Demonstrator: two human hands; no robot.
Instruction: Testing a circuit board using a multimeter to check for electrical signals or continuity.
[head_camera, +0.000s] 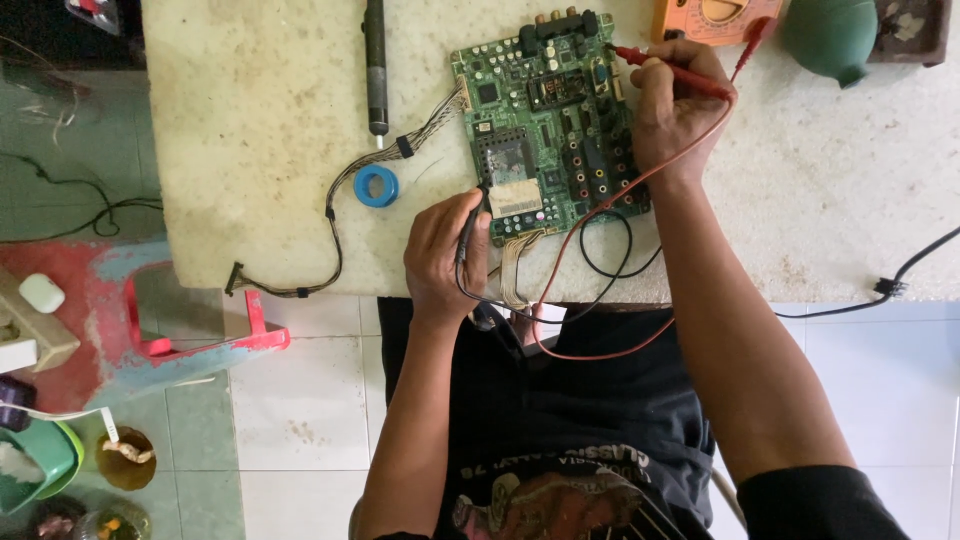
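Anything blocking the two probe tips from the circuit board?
Nothing visible. The left hand holds the black probe with its tip on the circuit board at its near-left edge; the right hand holds the red probe, its tip at the far edge. Leads trail clear.

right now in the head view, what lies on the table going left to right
blue tape roll → left hand with black probe → green circuit board → right hand with red probe → green bulb blower

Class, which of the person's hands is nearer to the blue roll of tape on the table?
Left. The left hand is just right of the blue tape roll; the right hand is across the circuit board.
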